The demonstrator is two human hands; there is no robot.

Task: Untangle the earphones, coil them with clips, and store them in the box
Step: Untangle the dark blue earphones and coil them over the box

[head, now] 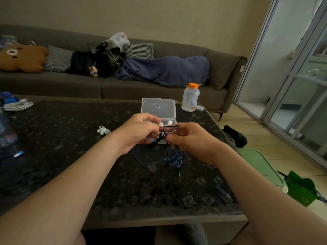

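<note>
Risk: pulling the hands apart would likely cinch the knot tighter, and the hanging loops could snag. The left hand (139, 131) and right hand (192, 138) each pinch the tangled dark-blue and black earphone cords (162, 136). The knot sits between the fingers (172, 138), above the dark speckled desk (70, 138), at 6 o'clock of the open clear plastic box (158, 106).

A grey sofa (159, 89) runs across the upper frame against a beige wall (159, 15). A dark speckled table (70, 138) fills the centre. Glass sliding doors (292, 76) at the right let daylight onto the pale wooden floor (256, 131).
</note>
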